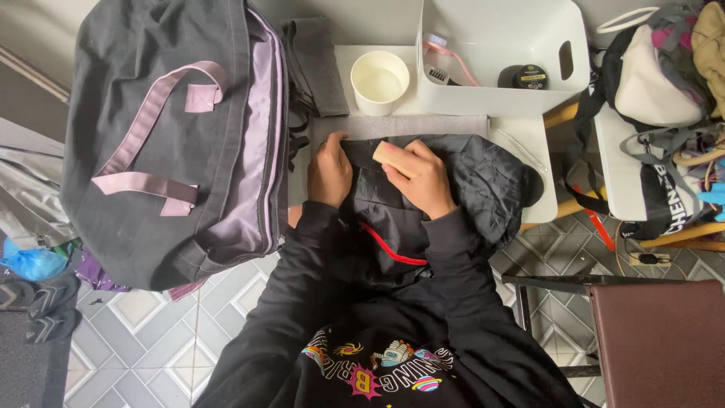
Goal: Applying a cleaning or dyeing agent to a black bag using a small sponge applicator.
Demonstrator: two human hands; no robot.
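Cluttered work corner, seen from above, under soft even daylight.

Underfoot, a grey tiled floor (143, 340) with pale diamond pattern. In the middle, a small white tabletop (538, 162) with a grey cloth (408, 125) spread across. To the right, a brown padded chair seat (657, 340) on a dark metal frame, and wooden furniture legs (683, 234) just beyond. At far left, dark sandals (38, 306) beside a blue plastic bag (30, 261).

Small home or back-room work corner, not a proper workshop. Grey patterned floor tiles (151, 340), a small white table (521, 136) with a white plastic bin (498, 83) of brushes at the far side. Bags heaped right (657, 75), sandals on the floor left (45, 310).
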